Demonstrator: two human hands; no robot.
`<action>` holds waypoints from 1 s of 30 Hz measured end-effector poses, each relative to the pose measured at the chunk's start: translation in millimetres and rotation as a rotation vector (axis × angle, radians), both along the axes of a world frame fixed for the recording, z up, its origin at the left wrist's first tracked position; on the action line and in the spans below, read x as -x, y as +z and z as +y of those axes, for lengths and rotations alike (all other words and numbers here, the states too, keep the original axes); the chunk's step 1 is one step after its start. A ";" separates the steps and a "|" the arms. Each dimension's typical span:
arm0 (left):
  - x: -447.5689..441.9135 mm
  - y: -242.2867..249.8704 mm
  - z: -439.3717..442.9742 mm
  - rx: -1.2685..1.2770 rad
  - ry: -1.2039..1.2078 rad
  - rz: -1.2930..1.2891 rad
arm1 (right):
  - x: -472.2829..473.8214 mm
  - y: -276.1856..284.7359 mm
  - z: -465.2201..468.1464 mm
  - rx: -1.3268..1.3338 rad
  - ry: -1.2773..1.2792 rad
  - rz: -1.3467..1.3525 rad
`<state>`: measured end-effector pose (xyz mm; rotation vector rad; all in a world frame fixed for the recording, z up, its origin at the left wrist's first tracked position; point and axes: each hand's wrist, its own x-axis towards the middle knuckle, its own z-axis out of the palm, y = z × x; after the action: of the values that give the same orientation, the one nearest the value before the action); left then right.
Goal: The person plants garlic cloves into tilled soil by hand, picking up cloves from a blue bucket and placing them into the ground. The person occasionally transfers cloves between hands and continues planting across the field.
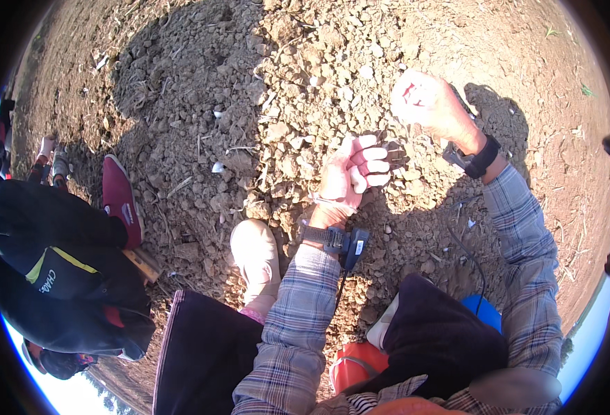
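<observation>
My left hand hangs over cloddy soil with its palm turned up and fingers curled; a pale thing, perhaps a clove, shows at the fingers. My right hand is farther right and higher in the view, its fingers bent inward, overexposed, so what it may hold is unclear. Small white pieces that look like garlic cloves lie on the soil, one in shadow, another above it and one in sunlight. Both wrists carry black straps with small devices, and thin cables run from them.
A person in dark clothing bends down at the left, with a dark red shoe on the soil. A red container stands between my legs, and a blue object lies by my right knee. My light shoe rests on the ground.
</observation>
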<state>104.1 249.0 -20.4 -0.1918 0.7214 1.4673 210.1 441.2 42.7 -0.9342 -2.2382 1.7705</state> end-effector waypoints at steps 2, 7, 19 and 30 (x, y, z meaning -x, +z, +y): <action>-6.1 -2.9 -1.9 0.082 -0.006 0.131 | 11.3 -15.7 64.5 -0.060 -0.161 0.059; -8.8 -10.5 -2.9 0.034 0.072 0.092 | 35.6 -87.9 186.5 -0.294 -0.343 0.292; -8.3 -12.3 -2.6 0.026 0.068 0.077 | 50.6 -131.9 193.8 -0.910 -0.194 -0.022; -8.9 -11.9 -2.1 0.011 0.052 0.119 | 74.4 -34.2 154.3 -1.173 0.080 -0.672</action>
<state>113.0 246.9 -32.3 -0.1327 0.8261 1.5342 135.7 595.4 8.5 -1.1514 -2.9858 -0.1256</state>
